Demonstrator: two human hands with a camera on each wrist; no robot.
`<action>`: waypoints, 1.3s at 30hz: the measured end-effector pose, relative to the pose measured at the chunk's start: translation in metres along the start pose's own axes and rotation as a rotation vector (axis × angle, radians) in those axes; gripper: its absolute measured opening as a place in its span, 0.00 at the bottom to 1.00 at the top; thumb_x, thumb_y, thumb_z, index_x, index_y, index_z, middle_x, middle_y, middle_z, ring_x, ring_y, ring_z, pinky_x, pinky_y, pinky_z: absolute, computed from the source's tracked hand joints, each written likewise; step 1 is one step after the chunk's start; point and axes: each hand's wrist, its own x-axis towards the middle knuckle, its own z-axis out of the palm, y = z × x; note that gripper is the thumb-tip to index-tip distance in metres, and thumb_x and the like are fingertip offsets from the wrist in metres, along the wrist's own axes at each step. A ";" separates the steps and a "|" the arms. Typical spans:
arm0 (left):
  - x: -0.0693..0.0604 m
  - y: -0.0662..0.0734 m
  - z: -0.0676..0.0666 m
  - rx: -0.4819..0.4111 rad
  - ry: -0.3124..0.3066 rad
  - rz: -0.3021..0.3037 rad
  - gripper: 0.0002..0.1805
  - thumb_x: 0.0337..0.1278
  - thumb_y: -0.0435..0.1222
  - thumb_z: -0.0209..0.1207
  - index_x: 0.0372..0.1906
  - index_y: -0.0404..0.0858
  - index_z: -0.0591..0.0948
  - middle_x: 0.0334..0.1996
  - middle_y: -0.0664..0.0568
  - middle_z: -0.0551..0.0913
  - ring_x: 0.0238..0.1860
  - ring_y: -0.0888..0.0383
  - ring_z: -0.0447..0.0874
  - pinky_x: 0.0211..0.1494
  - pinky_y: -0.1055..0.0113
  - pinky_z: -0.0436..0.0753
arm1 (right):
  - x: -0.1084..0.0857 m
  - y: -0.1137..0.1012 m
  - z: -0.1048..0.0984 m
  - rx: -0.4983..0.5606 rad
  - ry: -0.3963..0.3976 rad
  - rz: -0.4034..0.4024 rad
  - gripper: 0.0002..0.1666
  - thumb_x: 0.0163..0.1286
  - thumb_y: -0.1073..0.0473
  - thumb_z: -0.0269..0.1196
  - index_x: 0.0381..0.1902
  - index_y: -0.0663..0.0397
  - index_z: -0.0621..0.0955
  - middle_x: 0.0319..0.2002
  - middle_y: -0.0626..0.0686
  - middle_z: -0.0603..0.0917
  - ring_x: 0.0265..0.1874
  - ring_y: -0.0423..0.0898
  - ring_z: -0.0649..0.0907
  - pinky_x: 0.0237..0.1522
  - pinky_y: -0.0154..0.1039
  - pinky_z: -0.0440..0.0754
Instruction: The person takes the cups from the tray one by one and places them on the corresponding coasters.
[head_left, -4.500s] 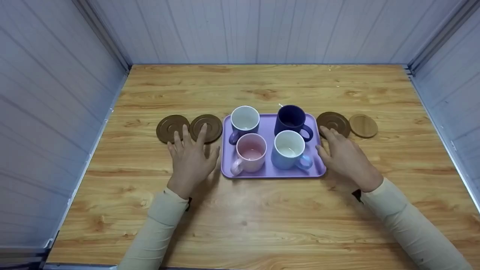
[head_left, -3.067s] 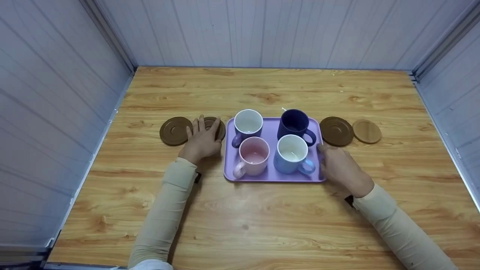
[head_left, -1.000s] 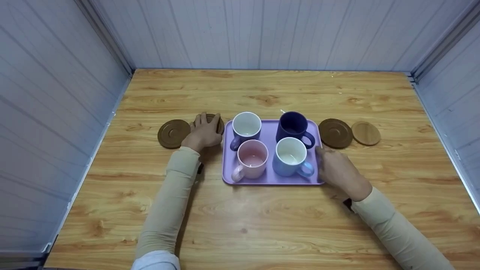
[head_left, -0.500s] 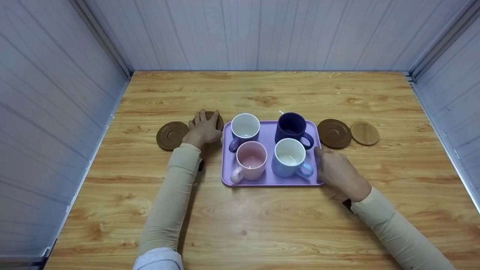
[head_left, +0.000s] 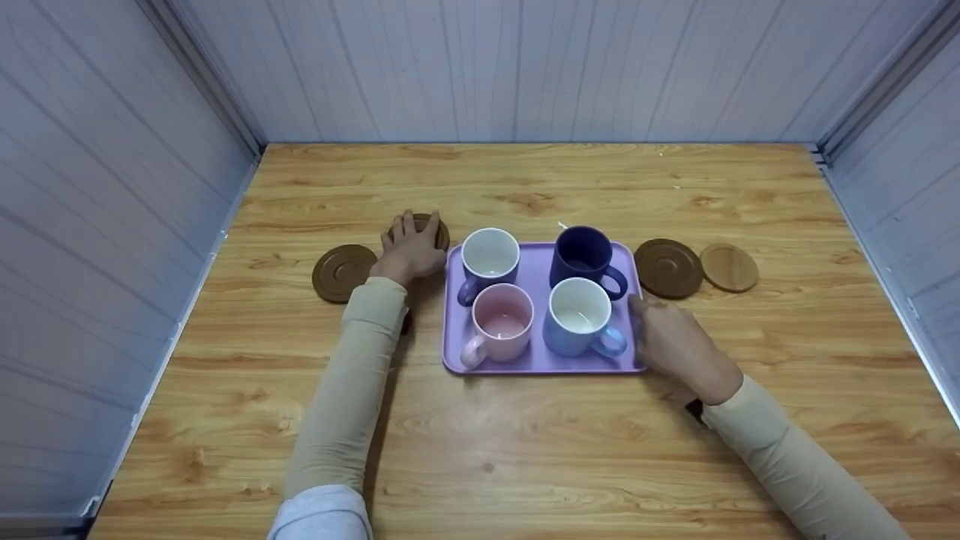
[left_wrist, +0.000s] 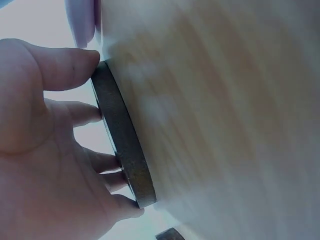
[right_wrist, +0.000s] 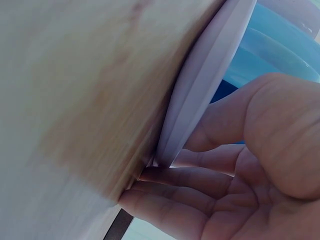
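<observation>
My left hand point(head_left: 411, 251) lies over a round brown coaster point(head_left: 443, 235), fingers spread. In the left wrist view, the fingertips and thumb touch the coaster's upper face, and its dark edge point(left_wrist: 125, 135) sits on the tabletop. At the right end of a lilac tray point(head_left: 536, 362), my right hand point(head_left: 681, 343) grips the rim. The right wrist view has the thumb at the tray wall point(right_wrist: 200, 90) and the other fingers low beside it. On the tray stand a purple mug with white inside point(head_left: 491, 256), a navy mug point(head_left: 583, 253), a pink mug point(head_left: 502, 322) and a light blue mug point(head_left: 577, 324).
Another brown coaster point(head_left: 344, 273) lies left of the left hand. Right of the tray are a third brown coaster point(head_left: 668, 268) and a lighter wooden one point(head_left: 730, 268). Pale panels point(head_left: 480, 71) enclose the wooden table point(head_left: 480, 450) at the back and sides.
The left hand came down onto the coaster, which has slid toward the back, beside the tray's far left corner. The right hand moved from near the right brown coaster to the tray's rim.
</observation>
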 end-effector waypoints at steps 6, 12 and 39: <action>0.007 0.002 -0.001 -0.019 0.008 -0.002 0.46 0.66 0.49 0.48 0.86 0.48 0.45 0.82 0.29 0.31 0.82 0.34 0.24 0.79 0.32 0.33 | 0.000 0.001 0.001 0.007 -0.004 0.003 0.12 0.63 0.72 0.57 0.45 0.69 0.79 0.29 0.62 0.81 0.28 0.62 0.85 0.29 0.62 0.83; 0.014 0.005 -0.003 -0.014 0.000 -0.009 0.46 0.67 0.49 0.49 0.86 0.47 0.45 0.81 0.29 0.31 0.82 0.34 0.24 0.79 0.32 0.34 | 0.001 0.002 0.000 0.013 -0.009 0.006 0.14 0.63 0.72 0.57 0.47 0.69 0.80 0.32 0.63 0.82 0.29 0.63 0.85 0.29 0.62 0.83; 0.038 0.027 -0.009 -0.009 -0.006 0.021 0.50 0.63 0.57 0.55 0.85 0.48 0.48 0.83 0.32 0.35 0.83 0.34 0.29 0.78 0.30 0.41 | 0.000 0.000 0.000 0.010 -0.027 0.022 0.12 0.61 0.71 0.59 0.44 0.67 0.79 0.30 0.61 0.81 0.27 0.61 0.84 0.28 0.62 0.83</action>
